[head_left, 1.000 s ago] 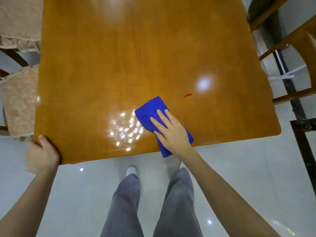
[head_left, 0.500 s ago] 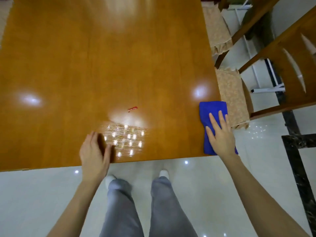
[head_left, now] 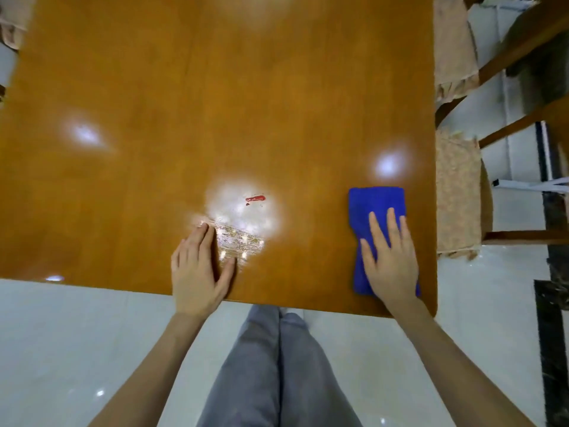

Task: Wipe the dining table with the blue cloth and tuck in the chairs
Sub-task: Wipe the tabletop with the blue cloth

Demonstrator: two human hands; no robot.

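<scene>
blue cloth [head_left: 375,204] slid inward, lying lengthwise (near-to-far)

Left hand [head_left: 198,272] lies flat, palm down, fingers together, thumb spread wide; right hand [head_left: 391,260] lies flat too, fingers straight and slightly apart

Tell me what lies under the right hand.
The blue cloth, pressed flat on the dining table by the right hand. What the cloth itself covers cannot be seen.

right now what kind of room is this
Probably a home dining room: a glossy wooden dining table, wooden chairs with cushioned seats along its right side, and a polished tiled floor.
</scene>
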